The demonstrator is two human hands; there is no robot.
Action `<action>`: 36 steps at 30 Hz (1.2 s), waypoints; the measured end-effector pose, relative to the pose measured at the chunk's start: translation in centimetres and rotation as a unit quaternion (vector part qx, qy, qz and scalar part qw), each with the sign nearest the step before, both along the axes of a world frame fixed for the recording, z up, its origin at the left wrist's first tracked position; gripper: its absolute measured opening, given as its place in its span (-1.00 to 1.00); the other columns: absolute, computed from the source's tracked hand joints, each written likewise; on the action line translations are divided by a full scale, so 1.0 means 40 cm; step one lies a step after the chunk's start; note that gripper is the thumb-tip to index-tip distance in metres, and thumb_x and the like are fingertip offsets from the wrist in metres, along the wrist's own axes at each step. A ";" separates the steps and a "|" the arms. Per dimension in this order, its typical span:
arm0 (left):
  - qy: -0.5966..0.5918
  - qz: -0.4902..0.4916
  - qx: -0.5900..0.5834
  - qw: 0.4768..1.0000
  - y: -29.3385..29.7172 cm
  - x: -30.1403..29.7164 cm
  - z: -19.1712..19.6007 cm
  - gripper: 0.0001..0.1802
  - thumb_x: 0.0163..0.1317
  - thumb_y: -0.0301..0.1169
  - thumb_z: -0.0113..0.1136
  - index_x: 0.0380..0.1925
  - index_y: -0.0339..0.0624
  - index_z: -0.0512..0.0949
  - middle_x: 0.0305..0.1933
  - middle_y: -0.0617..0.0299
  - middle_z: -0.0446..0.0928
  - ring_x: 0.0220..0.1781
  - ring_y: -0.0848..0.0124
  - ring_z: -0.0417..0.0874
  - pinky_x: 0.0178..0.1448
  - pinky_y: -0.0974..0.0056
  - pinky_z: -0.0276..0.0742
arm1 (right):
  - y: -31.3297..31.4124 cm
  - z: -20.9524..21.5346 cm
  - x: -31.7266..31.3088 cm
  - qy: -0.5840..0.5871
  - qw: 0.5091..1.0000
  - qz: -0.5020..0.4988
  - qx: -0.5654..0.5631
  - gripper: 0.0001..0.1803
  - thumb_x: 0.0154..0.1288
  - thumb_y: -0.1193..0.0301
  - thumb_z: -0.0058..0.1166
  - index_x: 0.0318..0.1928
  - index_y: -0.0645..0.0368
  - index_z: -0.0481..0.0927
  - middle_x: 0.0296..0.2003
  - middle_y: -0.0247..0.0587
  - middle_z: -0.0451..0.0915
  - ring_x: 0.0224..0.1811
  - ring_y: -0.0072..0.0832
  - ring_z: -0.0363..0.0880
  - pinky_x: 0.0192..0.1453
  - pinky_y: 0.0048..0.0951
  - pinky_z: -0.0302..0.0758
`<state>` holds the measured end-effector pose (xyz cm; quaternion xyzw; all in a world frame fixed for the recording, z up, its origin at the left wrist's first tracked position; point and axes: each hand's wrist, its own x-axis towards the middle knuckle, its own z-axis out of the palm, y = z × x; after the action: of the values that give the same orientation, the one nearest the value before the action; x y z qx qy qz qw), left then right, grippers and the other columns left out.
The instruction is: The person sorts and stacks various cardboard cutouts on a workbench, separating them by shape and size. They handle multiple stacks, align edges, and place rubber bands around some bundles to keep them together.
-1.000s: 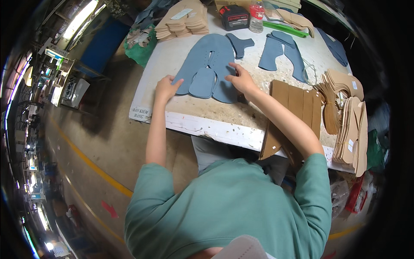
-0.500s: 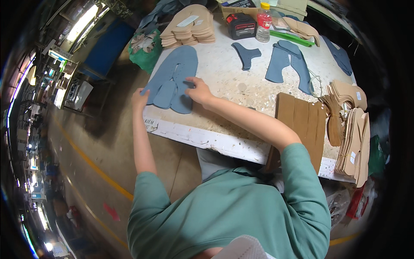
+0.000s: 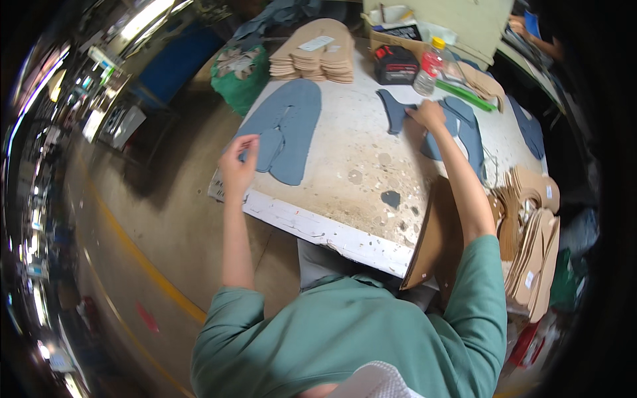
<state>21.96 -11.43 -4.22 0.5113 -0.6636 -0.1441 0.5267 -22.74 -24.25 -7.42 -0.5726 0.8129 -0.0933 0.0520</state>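
Slate-blue arched piece, tan stack, both left of the bottle — clear, red-labelled, yellow-capped — brown-speckled white surface beneath it

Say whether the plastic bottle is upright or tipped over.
Upright: the bottle stands on the table, its yellow cap at the top.

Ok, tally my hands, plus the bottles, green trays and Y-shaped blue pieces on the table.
Left hand and right hand: 2
Bottle: 1
Green tray: 1
Y-shaped blue piece: 1
Total: 5
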 end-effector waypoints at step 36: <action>0.204 0.230 0.221 0.925 0.111 0.260 -0.215 -0.65 0.26 -0.38 0.24 -0.04 -0.41 0.56 0.00 0.01 0.56 -0.07 0.37 0.61 -0.10 0.33 0.68 | 0.805 0.323 -0.143 -0.222 0.929 0.189 -0.226 -0.78 0.26 0.51 0.14 -0.08 0.25 0.63 -0.19 -0.20 0.66 -0.14 -0.52 0.63 -0.13 -0.54 0.51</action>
<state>32.34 -6.98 -12.81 0.7129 -0.3571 -0.2634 0.5431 -28.47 7.94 5.51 -0.6768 0.6146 -0.3878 0.1170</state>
